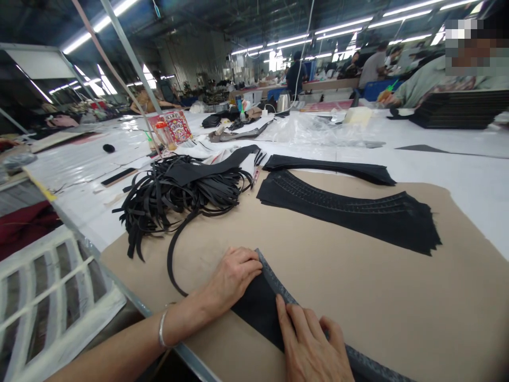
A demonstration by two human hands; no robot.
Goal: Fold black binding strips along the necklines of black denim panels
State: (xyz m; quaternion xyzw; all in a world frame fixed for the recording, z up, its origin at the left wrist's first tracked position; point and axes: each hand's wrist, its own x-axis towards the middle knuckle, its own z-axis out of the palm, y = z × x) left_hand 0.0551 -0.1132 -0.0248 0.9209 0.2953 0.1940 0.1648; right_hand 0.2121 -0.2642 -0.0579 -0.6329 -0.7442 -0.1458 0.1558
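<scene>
Right hand [316, 339], nearest: fingers spread and laid on a black panel [258, 313]; whether it pinches the cloth, cannot tell. Panel lies aslant on the brown sheet at the near side, under both hands, a mottled grey band [274, 278] along its curved edge.

Remainder, by size: White-topped table [473, 193], broad. Brown sheet [377, 297], laid over it. Pale slatted frame [93, 318], beside the table at left. Heap of black strips [155, 212], tangled, one strip curling down to the left forearm. Stack of black panels [338, 212], fanned, rows of marks along the upper side. Narrower black stack [330, 165], just behind. Left hand [238, 270], fingers bent at the panel's far end; thumb hidden, grip cannot be told. Silver bracelet [162, 326], on the left wrist
</scene>
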